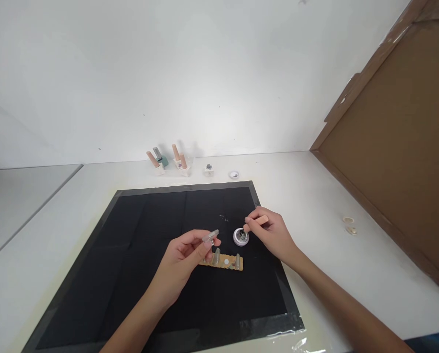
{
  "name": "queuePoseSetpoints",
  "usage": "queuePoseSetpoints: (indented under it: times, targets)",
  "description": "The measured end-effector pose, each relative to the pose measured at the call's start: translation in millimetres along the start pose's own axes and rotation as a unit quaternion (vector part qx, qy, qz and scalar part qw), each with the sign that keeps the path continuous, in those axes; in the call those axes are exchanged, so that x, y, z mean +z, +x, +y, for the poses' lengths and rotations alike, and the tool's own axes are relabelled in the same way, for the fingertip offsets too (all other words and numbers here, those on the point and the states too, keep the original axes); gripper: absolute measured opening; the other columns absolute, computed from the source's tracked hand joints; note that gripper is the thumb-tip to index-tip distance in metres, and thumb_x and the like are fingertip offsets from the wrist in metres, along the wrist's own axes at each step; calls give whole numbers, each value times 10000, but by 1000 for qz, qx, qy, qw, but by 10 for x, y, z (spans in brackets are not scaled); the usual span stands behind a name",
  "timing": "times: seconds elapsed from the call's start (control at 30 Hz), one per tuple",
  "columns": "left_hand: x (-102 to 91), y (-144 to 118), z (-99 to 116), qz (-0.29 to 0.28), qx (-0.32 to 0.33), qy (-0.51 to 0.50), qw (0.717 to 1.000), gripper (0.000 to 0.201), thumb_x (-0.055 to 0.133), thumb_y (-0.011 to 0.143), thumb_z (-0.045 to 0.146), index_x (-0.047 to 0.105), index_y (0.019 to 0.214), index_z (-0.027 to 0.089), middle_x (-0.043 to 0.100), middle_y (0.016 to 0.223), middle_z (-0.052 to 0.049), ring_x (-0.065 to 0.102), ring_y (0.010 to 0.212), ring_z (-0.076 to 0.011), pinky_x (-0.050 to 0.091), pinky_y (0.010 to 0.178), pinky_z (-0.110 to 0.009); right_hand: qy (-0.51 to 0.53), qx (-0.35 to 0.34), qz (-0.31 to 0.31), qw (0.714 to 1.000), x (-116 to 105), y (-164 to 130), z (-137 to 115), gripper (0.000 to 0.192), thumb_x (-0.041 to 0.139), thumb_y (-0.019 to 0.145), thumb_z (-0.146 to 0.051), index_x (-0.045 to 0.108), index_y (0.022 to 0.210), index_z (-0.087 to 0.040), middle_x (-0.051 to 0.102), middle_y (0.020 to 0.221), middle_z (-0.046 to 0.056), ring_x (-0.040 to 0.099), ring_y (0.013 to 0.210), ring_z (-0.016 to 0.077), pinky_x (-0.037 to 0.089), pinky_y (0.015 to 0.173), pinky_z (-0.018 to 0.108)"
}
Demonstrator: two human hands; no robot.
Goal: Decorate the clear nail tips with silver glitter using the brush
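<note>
At frame centre my left hand (184, 252) pinches a nail tip (210, 237) above the tan holder strip (223, 263). My right hand (269, 230) grips a peach-handled tool (256, 223) at the small jar (240, 237); I load lightly and hold the tip steady.

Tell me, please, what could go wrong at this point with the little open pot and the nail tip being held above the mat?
1. The right hand works a peach-handled tool into the small open pot; a nudge could tip the pot and spill its contents over the black mat.
2. The left hand pinches a clear nail tip by its edge only; that light grip could let it slip.
3. It would drop near the tan strip of upright tips, possibly knocking them.
</note>
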State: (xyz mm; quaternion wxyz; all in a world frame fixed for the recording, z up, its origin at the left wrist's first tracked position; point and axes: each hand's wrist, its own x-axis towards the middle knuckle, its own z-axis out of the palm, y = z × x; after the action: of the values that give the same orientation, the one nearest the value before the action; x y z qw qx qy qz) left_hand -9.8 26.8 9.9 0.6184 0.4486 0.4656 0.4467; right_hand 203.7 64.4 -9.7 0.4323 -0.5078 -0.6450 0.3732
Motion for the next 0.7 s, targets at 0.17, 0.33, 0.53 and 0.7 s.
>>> queuePoseSetpoints:
  times: [0.17,0.33,0.53,0.7]
  targets:
    - [7,1,9,18,-1,9,1000,180,693,746,323,738,806,160,693,740,-43,500,571,-101,460,564,-209,13,-3,1,1000,-23,-6,-26,199,551,836,-246,593,651,-187,642,630,12,569,609,156,439,539,254]
    - [13,0,9,26,2,37,999,206,682,743,336,732,819,152,708,774,-68,508,572,-118,464,573,-240,11,2,-11,1000,-18,-3,-25,206,551,833,-254,586,640,-188,635,610,10,560,578,153,427,501,250]
    - [19,-1,4,22,-4,16,1000,185,695,740,326,734,820,164,710,759,-48,504,575,-105,455,577,-216,6,-4,-37,999,8,-14,-14,219,547,829,-223,585,617,-184,618,620,6,542,557,136,395,482,237]
    - [11,-5,2,23,-7,9,1000,173,695,747,318,736,823,168,718,772,-41,494,581,-97,446,581,-201,-8,-8,-58,998,15,-21,-16,221,536,838,-223,581,625,-185,609,633,5,503,553,129,365,487,239]
